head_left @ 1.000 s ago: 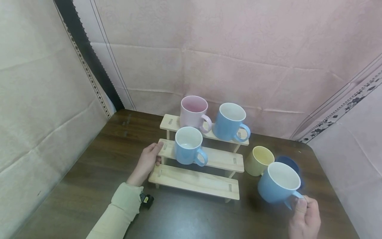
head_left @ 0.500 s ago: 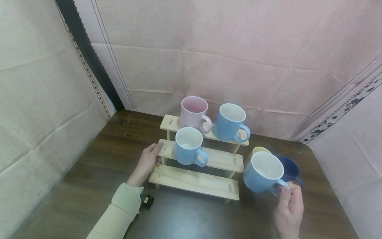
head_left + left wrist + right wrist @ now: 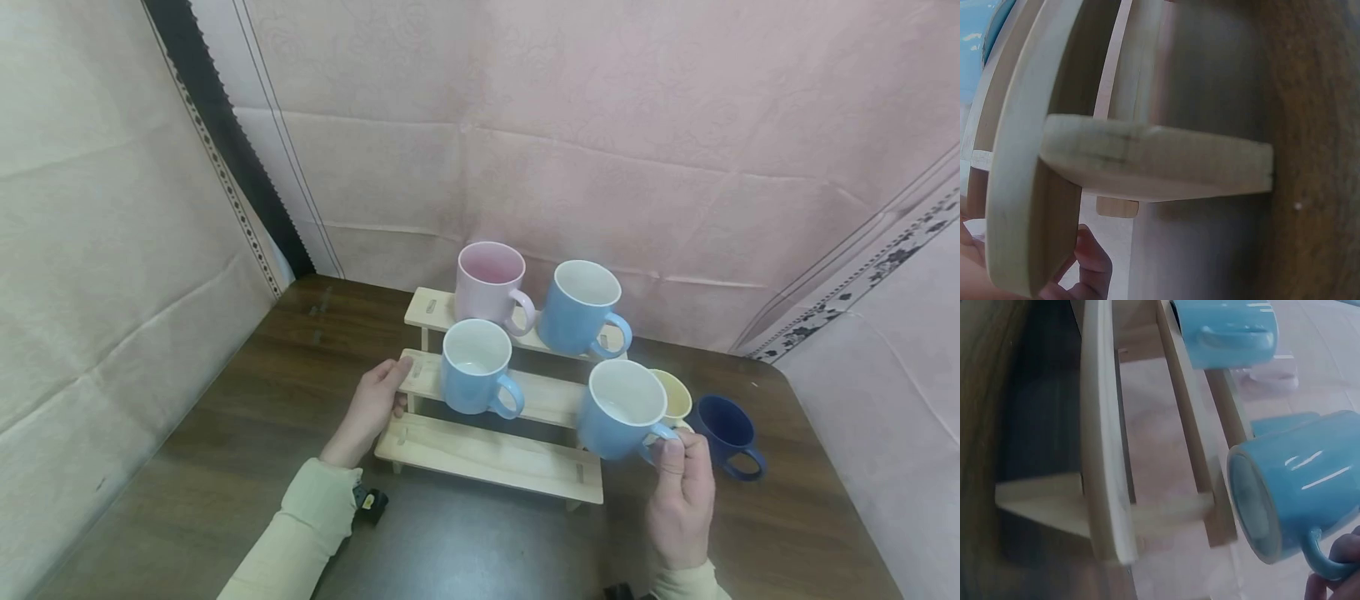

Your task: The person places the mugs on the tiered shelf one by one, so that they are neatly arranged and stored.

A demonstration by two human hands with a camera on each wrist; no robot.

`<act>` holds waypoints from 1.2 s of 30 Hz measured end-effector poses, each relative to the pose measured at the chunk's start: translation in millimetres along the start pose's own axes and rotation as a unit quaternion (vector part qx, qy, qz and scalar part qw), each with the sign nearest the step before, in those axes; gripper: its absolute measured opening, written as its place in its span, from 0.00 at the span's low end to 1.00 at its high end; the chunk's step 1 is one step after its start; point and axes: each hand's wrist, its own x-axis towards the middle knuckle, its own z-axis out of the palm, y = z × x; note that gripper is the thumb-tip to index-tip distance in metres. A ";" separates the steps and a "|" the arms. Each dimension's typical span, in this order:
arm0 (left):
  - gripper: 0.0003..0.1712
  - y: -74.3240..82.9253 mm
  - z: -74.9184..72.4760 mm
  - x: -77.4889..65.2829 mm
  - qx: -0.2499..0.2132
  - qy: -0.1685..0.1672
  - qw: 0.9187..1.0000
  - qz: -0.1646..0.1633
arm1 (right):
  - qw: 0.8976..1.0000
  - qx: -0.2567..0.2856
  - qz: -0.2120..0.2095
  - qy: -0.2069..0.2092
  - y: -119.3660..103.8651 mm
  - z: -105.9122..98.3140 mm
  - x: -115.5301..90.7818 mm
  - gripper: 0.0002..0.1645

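The light blue mug (image 3: 621, 408) sat right of the frame's centre in the head view, held upright in the air by its handle, over the right end of the wooden stepped rack (image 3: 495, 454), its white inside showing; the right hand (image 3: 681, 492) pinched that handle with thumb and curled fingers, the wrist running down to the lower edge; in the right wrist view the same mug (image 3: 1300, 487) hung beside the rack's slats, only fingertips showing at the lower right corner. Just behind it stood a yellow mug (image 3: 673, 398) on the table (image 3: 225, 450), and further right a dark blue mug (image 3: 726, 433). The left hand (image 3: 371, 408), left of centre, gripped the left end of the rack's middle step, fingers curled round its edge; on that step stood another light blue mug (image 3: 474, 377); on the top step, a pink mug (image 3: 491, 282) and a third blue mug (image 3: 579, 307).
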 end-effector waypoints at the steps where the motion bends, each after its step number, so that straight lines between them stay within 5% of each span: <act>1: 0.28 0.0 0.0 0.1 0.001 -0.001 1.000 -0.001 | 1.000 -0.001 0.003 -0.002 0.5 2.3 0.0 0.09; 10: 0.28 -0.7 0.8 1.5 -0.005 -0.003 1.000 -0.004 | 0.998 0.051 0.010 -0.019 6.8 17.1 -0.8 0.11; 20: 0.28 -1.1 -0.3 1.0 -0.004 -0.004 1.000 -0.006 | 0.997 0.050 0.052 -0.031 2.5 27.4 1.6 0.13; 36: 0.28 -1.0 0.5 0.5 -0.011 0.000 1.000 0.000 | 0.997 0.027 0.047 -0.053 8.6 39.2 3.3 0.13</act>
